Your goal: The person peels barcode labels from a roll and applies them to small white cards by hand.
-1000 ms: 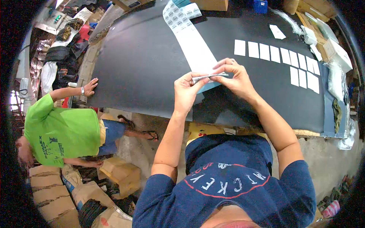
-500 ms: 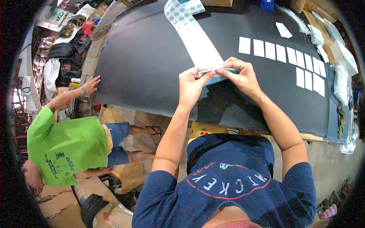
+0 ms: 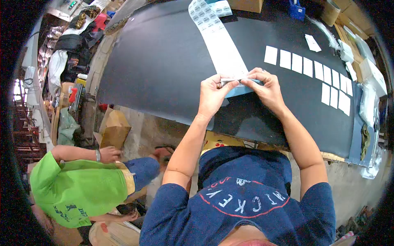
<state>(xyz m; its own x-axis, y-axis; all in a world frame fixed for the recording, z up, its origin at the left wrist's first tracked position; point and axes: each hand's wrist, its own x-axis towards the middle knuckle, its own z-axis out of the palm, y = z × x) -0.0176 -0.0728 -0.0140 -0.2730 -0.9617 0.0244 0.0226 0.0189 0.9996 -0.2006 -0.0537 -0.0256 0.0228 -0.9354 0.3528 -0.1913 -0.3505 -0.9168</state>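
A long strip of printed labels [image 3: 223, 49] runs from the back of the black table down to my hands, with its printed part at the far end. My left hand [image 3: 213, 92] pinches the near end of the strip, thumb against fingers. Close beside it, my right hand [image 3: 264, 86] grips the same end, its thumb pointing at the other one. A pale blue backing [image 3: 240, 90] shows under the fingers. What the fingertips do at the fold is too small to make out.
White cards [image 3: 296, 62] lie in two rows on the right of the black table [image 3: 152, 61]. One more card [image 3: 312, 43] lies behind them. A blue basket [image 3: 296, 11] and a cardboard box [image 3: 246, 5] stand at the back. A person in a green shirt [image 3: 82, 184] is at the left.
The person in green has taken a hand off the table edge and moved lower in view. My hands remain on the strip, close together; the view has shifted slightly.
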